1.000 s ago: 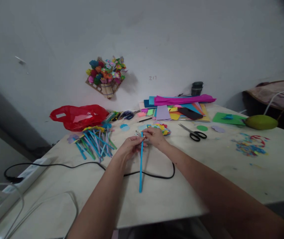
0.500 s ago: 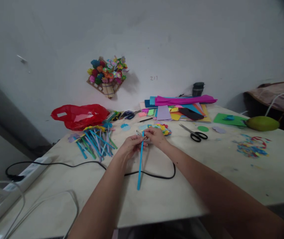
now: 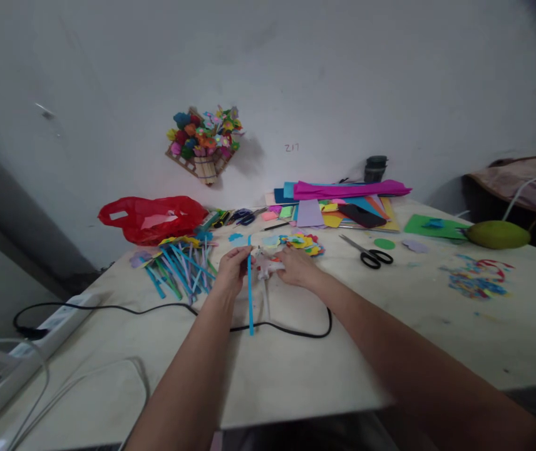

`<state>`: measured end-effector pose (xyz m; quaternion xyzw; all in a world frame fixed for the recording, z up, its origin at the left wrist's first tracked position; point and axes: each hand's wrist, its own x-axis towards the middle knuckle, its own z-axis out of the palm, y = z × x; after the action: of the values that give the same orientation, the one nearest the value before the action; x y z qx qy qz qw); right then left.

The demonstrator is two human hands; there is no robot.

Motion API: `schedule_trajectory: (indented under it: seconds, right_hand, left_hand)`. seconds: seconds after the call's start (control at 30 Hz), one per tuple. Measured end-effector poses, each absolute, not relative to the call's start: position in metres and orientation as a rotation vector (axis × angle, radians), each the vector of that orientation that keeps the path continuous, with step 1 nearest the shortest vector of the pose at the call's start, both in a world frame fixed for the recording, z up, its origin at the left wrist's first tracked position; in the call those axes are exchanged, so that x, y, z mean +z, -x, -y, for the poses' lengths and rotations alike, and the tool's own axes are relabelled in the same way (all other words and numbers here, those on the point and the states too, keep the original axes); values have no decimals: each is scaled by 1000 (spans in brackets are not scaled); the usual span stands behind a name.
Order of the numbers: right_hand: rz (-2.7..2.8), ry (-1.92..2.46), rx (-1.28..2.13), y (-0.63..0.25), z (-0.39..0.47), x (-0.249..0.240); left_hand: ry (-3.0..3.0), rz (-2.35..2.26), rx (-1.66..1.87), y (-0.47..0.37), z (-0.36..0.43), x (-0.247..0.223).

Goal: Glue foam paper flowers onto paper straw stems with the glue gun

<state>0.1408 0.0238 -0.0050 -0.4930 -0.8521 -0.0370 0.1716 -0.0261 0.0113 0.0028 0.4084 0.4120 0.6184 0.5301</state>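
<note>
My left hand [image 3: 234, 266] pinches a narrow blue strip [image 3: 250, 300] near its top, and the strip hangs down over the table. Just right of it is a white glue gun [image 3: 266, 264] with a bit of orange-red on it. My right hand [image 3: 297, 265] has its fingers curled at the right side of the glue gun, and the fingertips are partly hidden. Behind the right hand lies a pile of colourful flower-shaped cutouts [image 3: 312, 243]. A bundle of blue, purple and green strips [image 3: 183, 269] lies left of my left hand.
A black cord [image 3: 291, 332] crosses the table below my hands, towards a white power strip [image 3: 68, 319]. Black-handled scissors [image 3: 375, 258] lie to the right, beside small scraps [image 3: 477, 279]. Behind are coloured sheets [image 3: 310, 213] and a red plastic bag [image 3: 153, 219].
My hands have moved apart. The left has carried the blue strip slightly left, while the right has let go of the strip and closed at the glue gun, which now shows between them.
</note>
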Motion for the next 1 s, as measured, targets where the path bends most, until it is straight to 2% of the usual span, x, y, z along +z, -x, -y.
schedule_trajectory:
  seconds: [0.37,0.7,0.8,1.0]
  right_hand:
    - [2393,1452,-98,-142,-29,-14]
    - [1966,1695,211,-162,-50,-10]
    - [1891,1638,395,-167,-54,-6]
    - [1599,1307,984,-177,-54,-1]
  left_hand:
    - [-983,-1014,1441,28,-11,5]
    - [-1209,-1084,1409,30,-14,-1]
    - [-1300,-1146,1390,27,-12,-2]
    - [-1424,-1196,1360,23,-13,-4]
